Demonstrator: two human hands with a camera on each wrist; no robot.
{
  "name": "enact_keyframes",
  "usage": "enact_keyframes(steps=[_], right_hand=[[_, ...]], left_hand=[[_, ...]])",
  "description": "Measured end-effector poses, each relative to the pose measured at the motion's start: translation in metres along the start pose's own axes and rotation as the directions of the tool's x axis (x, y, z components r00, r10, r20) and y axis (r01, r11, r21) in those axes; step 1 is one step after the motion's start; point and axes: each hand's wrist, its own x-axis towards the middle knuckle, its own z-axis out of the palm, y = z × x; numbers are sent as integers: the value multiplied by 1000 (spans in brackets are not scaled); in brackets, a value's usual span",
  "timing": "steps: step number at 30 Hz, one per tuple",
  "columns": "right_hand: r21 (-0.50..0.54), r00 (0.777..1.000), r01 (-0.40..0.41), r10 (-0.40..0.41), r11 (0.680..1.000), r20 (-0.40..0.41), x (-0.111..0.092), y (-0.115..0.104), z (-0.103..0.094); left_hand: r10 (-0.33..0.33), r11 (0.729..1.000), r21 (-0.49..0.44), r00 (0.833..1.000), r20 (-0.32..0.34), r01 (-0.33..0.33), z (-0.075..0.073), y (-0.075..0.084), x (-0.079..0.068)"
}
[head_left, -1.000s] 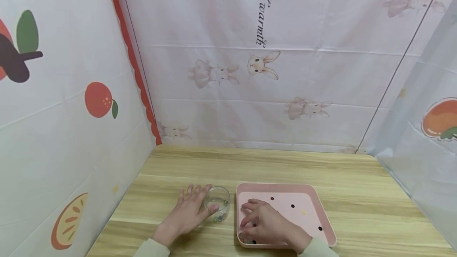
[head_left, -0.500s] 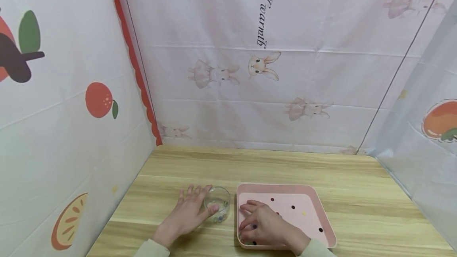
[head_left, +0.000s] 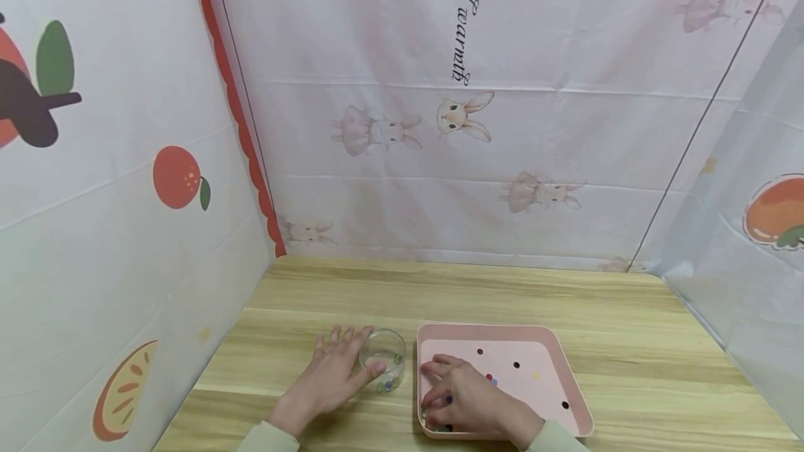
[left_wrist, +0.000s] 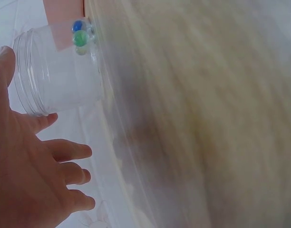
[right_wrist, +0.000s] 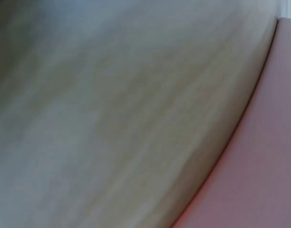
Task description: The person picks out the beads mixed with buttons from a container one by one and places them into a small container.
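Clear jar, bottom centre of the head view, marbles low inside; the left hand holds it between thumb and forefinger! Fingers bent, the right hand works inside the pink tray; whether it pinches anything, can't tell. Left wrist: jar upper left. Right wrist: tray at right, blurred tabletop.

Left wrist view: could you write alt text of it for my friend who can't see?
A person's left hand spans the rim of a clear jar with thumb and index finger, the other fingers spread. Inside, near the base, lie a blue marble and a green marble; part of a pink tray shows behind, and a blurred wood-grain tabletop fills the right.
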Motion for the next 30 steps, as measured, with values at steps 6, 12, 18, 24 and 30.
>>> enact_keyframes(steps=[6,12,18,24,30], right_hand=[[-5,997,54,-55,999,-51,0,1,-2],[25,977,134,-128,991,-169,3,6,-9],[260,981,3,48,966,-189,5,9,-19],[349,956,-48,144,936,-257,8,9,-24],[406,931,-60,197,912,-307,15,8,-28]], left_hand=[[-5,1000,-6,1000,9,5,-1,1,0],[-7,1000,-8,1000,11,7,-1,2,1],[-11,1000,-2,1000,10,11,-1,1,1],[-9,1000,7,1000,9,9,0,0,1],[-3,1000,6,1000,7,3,0,1,2]])
